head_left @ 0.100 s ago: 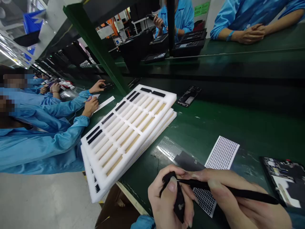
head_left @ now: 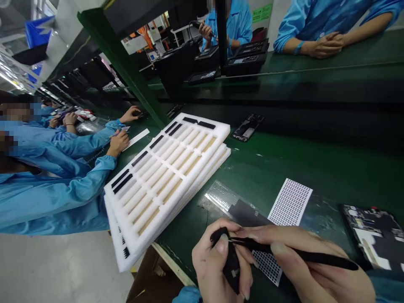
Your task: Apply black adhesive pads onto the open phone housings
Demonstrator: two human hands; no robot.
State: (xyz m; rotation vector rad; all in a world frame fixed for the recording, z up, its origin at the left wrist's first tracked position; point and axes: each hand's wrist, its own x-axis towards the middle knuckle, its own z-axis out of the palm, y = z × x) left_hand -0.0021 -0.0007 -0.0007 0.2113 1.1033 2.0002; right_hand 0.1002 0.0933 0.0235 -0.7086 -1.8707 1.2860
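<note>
My left hand [head_left: 206,263] is closed around a small black part [head_left: 232,273], pinching it between thumb and fingers. Its exact kind does not show. Black tweezers [head_left: 328,257] lie in the grip of my right hand [head_left: 303,252], with their tips at the upper end of the black part, beside my left thumb. Whether the tips touch it is hard to tell. Under and behind my hands lies a white sheet with rows of black dots [head_left: 291,201], partly covered by my fingers. Next to it are a dark grey sheet [head_left: 248,213] and a clear ribbed film [head_left: 219,194].
White foam trays [head_left: 164,163] with slots and several black strips are stacked at the left table edge. An opened phone [head_left: 372,235] lies at right, another phone body [head_left: 248,127] farther back. A green post [head_left: 123,63] rises behind. Co-workers in blue sit left and opposite.
The whole view has shifted slightly, so the scene sits a little farther left. Both hands keep their hold, and the tweezer tips stay at the black part.
</note>
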